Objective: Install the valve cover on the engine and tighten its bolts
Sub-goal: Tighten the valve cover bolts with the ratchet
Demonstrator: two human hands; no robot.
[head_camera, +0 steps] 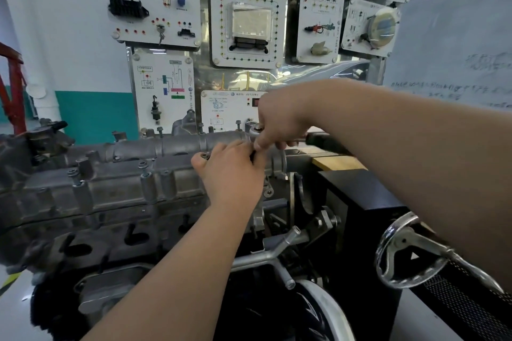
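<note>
Right hand (279, 116) clasps ratchet (256, 129) head, handle pointing to 3 o'clock; left hand (232, 174) pinches the socket (252, 154) beneath, likely seating it on a valve cover (177, 147) bolt.

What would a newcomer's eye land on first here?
Both hands meet mid-frame: the right hand holds a ratchet by its head over the valve cover at its right end, and the left hand touches just below. Next comes the grey valve cover running left with bolts standing proud, then the white training panels behind.
</note>
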